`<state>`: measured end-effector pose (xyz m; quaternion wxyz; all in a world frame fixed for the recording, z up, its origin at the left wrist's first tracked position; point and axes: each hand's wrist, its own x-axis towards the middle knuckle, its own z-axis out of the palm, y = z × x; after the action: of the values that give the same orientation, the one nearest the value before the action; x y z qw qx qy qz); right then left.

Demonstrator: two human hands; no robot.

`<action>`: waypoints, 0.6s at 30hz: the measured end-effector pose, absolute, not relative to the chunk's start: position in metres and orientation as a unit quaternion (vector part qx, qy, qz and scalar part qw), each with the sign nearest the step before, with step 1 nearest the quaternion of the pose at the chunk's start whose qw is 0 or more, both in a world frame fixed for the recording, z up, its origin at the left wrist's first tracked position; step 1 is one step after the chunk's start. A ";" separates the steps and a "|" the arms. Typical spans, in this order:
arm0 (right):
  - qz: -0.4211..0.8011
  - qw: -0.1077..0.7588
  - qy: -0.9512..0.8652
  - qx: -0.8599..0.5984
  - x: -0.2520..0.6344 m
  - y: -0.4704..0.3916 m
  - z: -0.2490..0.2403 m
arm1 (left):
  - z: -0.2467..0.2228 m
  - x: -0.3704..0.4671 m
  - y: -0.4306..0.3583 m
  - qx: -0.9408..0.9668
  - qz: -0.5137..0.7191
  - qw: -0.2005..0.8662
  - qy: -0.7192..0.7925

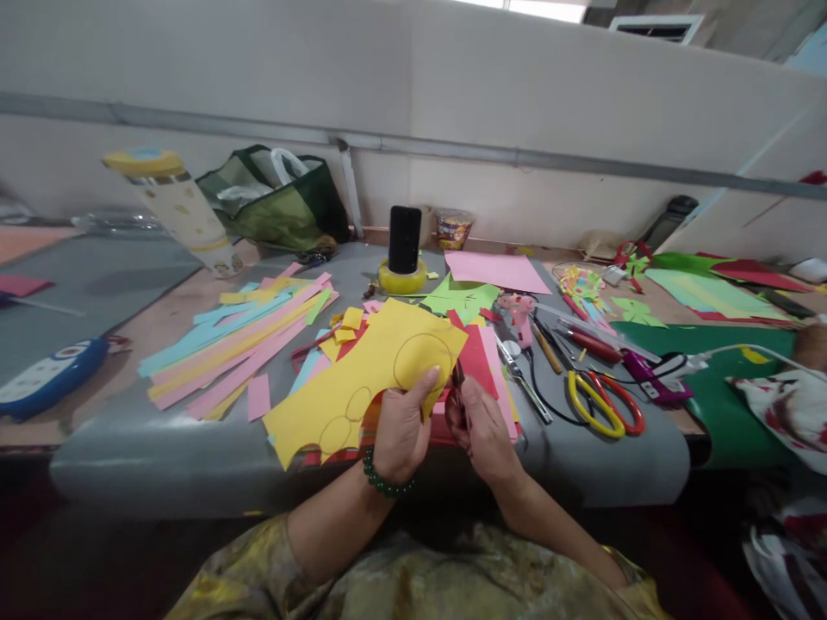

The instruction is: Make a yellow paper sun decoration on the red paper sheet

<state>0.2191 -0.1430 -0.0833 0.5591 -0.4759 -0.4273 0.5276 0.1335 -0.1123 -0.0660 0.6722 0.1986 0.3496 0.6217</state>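
My left hand (401,430), with a green bead bracelet at its wrist, grips a large sheet of yellow paper (362,362). Drawn circles of different sizes mark the sheet, and its lower edge has curved cut-outs. My right hand (481,426) is closed around a small pair of dark scissors (457,379) at the sheet's right edge, beside the largest circle. Most of the scissors is hidden by my fingers. Red and pink paper (481,362) lies beneath and to the right of both hands.
Paper strips (258,336) spread at left. A phone (404,239) stands on a yellow tape roll (401,277). To the right lie a pink glue gun (517,314), a utility knife (525,379) and yellow-and-red-handled scissors (604,405). Behind stand a tumbler (177,211) and green bag (277,202).
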 end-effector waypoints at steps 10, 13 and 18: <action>0.531 0.559 -0.415 -0.483 0.212 -0.145 -0.080 | -0.067 0.129 -0.113 0.224 0.643 0.644 0.349; 0.529 0.573 -0.404 -0.477 0.209 -0.144 -0.080 | -0.069 0.131 -0.118 0.220 0.642 0.650 0.343; 0.527 0.589 -0.395 -0.468 0.206 -0.145 -0.079 | -0.070 0.134 -0.122 0.211 0.625 0.668 0.345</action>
<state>0.2062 -0.1448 -0.0787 0.5895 -0.4680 -0.3946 0.5270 0.1341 -0.1217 -0.0698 0.6676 0.2112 0.3453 0.6248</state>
